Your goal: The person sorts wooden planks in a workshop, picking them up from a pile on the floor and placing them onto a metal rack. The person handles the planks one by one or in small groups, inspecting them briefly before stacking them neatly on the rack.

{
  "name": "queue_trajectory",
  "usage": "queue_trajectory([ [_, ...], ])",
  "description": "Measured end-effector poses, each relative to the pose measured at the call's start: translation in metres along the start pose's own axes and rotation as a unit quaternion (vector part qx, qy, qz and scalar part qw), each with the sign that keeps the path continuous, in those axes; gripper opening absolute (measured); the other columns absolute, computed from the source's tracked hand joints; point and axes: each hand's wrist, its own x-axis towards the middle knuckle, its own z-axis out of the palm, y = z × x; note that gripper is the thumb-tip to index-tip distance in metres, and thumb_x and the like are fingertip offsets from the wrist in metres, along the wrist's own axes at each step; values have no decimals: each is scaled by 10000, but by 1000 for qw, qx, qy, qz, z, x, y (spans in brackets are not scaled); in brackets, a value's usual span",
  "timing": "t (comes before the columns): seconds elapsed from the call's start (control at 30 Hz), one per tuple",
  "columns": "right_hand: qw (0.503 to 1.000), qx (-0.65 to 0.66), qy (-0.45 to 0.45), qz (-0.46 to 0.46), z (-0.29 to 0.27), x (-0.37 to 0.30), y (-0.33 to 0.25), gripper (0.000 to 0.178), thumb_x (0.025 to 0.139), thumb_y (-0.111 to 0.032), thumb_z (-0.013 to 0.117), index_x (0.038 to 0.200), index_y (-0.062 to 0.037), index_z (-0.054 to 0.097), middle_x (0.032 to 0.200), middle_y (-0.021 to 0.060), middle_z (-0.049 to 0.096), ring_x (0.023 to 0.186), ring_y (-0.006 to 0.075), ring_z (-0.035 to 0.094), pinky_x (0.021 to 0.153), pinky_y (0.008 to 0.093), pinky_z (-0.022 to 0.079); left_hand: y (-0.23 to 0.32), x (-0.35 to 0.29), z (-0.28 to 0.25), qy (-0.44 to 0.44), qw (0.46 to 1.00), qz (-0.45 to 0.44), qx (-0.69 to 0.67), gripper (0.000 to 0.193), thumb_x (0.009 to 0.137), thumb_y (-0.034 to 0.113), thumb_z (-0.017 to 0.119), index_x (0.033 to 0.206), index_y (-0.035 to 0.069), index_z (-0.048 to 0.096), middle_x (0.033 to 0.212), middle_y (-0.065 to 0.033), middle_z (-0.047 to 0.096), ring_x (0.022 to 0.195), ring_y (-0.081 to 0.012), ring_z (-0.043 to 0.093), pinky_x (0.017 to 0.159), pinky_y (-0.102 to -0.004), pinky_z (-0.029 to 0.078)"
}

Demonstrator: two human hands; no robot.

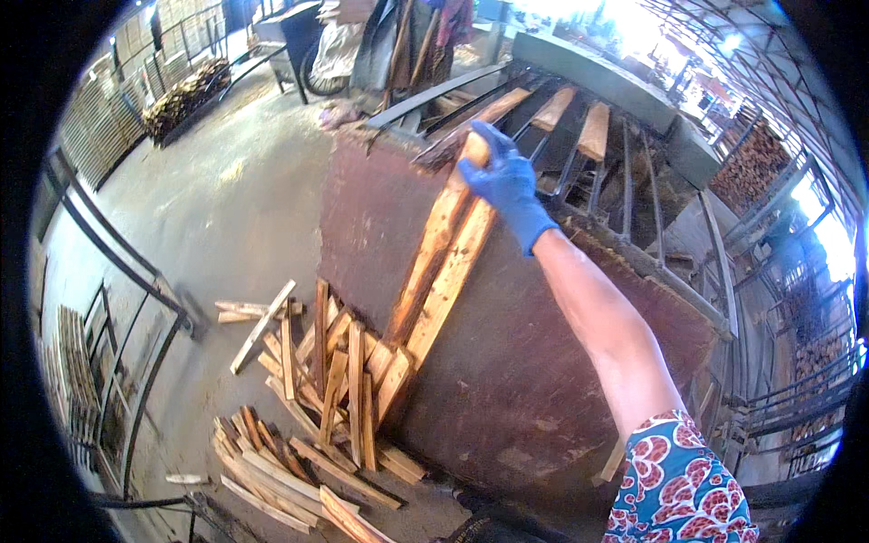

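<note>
Right hand (pixel 507 176), blue-gloved, grasps the upper end of a plank (pixel 430 258), thumb and fingers around it, the rest of the plank below the grip in front of the maroon panel (pixel 543 362); left hand out of view, can't tell its grip. Second plank (pixel 454 281) right beside it, wood pile (pixel 326 380) crowding the lower end, metal frame (pixel 588 47) with boards (pixel 593 131) beyond; held plank's long axis slants from the glove down-left toward the pile.

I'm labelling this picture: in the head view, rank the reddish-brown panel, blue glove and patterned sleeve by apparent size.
1. Reddish-brown panel
2. Patterned sleeve
3. Blue glove
Nearness to the camera probably enlarges the sleeve.
</note>
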Motion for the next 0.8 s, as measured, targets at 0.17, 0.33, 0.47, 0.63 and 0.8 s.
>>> queue_trajectory([
  [0.17,957,288,12,16,-33,-16,-13,337,776,-120,698,1101,-82,615,1090,39,623,1011,136,569,914,277,438,-25,-5,-32,134,991,-2,-4,366,863,440,569,647,152,503,545,-3,495,435,-118,465,377,-233,369],
  [0.33,904,366,-110,190,-128,-62,-63,417,770,-129,708,1146,-12,572,1122,54,597,1033,154,553,950,284,402,-45,8,-66,-22,992,-33,-122,352,846,438,607,765,96,585,642,0,558,486,-94,486,418,-188,379],
  [0.47,907,257,-266,201,-174,-85,-55,413,797,-216,674,1148,-19,582,1053,38,615,957,141,568,868,281,432,-58,19,-55,-46,994,-49,-87,360,837,456,610,778,102,580,636,4,542,511,-86,499,426,-200,394],
  [0.63,869,177,-358,293,-211,-113,-47,409,810,-256,673,1138,-29,583,1015,36,618,908,129,576,791,288,471,-82,42,-57,-162,976,-75,-125,356,834,460,608,793,107,580,612,-3,533,483,-101,497,394,-214,406],
  [0.8,774,263,-375,438,-225,-143,-61,463,821,-277,661,1215,-84,514,1080,50,582,930,205,607,712,376,565,-68,18,-44,-139,984,-45,-99,330,827,369,628,970,80,557,785,-68,591,672,-173,571,579,-288,464],
])
